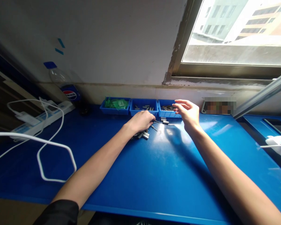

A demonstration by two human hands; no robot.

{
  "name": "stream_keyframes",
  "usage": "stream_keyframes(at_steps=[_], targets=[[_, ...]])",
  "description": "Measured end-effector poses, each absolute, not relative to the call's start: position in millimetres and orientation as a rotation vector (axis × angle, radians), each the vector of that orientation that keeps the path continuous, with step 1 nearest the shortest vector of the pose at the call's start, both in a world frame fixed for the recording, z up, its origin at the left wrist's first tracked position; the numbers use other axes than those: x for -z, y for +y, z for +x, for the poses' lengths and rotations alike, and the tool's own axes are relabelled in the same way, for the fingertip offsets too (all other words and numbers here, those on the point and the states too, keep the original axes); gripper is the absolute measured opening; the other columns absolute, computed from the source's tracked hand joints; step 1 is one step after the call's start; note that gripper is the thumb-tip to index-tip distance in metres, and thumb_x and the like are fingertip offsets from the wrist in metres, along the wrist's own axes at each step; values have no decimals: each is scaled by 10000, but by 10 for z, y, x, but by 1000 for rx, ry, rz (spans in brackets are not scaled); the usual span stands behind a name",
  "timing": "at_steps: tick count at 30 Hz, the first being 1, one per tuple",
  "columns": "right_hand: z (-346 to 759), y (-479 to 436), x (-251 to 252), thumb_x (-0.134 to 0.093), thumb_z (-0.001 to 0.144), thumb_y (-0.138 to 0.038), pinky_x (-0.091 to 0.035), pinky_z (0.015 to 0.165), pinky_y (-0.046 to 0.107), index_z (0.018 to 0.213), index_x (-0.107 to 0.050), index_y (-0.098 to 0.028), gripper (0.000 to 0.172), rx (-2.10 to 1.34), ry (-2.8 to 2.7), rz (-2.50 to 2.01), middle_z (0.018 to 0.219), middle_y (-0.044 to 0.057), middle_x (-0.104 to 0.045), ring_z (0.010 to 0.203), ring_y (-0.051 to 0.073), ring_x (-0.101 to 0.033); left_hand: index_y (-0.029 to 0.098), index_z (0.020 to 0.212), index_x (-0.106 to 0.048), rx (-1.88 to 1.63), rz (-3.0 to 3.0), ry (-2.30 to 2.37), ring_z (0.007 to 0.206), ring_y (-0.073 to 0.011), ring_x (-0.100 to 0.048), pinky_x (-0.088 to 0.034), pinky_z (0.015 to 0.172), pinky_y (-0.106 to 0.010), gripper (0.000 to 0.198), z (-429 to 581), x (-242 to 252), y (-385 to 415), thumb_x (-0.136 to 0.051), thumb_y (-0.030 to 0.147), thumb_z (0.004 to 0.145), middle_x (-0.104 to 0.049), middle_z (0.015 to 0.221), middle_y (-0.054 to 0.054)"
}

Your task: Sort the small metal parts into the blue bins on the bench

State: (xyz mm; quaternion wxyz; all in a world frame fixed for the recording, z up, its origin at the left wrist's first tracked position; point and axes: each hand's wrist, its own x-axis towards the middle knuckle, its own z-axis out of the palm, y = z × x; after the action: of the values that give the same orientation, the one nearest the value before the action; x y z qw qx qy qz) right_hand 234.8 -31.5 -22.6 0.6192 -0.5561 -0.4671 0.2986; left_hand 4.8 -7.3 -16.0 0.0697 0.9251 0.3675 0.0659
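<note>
While our left hand [142, 120] bends over metal pieces [146, 135] on the counter [140, 175], its grip hidden from us, our right hand [190, 114] hovers, fingers parted, by the rightmost blue bin [170, 115], bare room reaches the near edge [131, 211], and a bottle [70, 93] bears Pepsi's emblem.

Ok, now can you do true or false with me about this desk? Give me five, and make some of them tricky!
1. Three blue bins stand side by side by the wall. True.
2. The right hand is holding the bottle. False: it is by the right bin, far from the bottle.
3. The bottle has a blue cap. True.
4. The green packets are in the right bin. False: they are in the left bin.
5. The left hand is at a pile of small metal pieces. True.
</note>
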Motion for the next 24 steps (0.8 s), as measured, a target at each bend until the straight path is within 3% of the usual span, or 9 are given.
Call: stream_keyframes(at_steps=[6,14,24], targets=[[2265,-329,219,-784,723,-334,-543,629,305,938,-773,-182,264,-762,-1083,-1259,868,67,-791,671,169,-679,182,869,-791,-220,2802,1147,864,-258,-755,-533,731,-292,172,71,195,-93,-629,127,885,-789,908,-117],[2264,-321,255,-777,707,-336,-536,629,301,911,-779,-167,266,-807,-1088,-1265,844,73,-791,667,167,-668,214,918,-783,-291,2618,1191,814,-223,-736,-463,646,-273,256,73,110,-145,-668,64,744,-789,871,-43],[2233,-352,222,-782,718,-312,-507,620,297,897,-780,-174,226,-935,-1244,-1263,736,42,-758,625,157,-633,185,951,-777,-773,2484,902,816,-170,-749,-554,775,-244,183,-54,-1,-13,-671,109,823,-795,880,-29]])
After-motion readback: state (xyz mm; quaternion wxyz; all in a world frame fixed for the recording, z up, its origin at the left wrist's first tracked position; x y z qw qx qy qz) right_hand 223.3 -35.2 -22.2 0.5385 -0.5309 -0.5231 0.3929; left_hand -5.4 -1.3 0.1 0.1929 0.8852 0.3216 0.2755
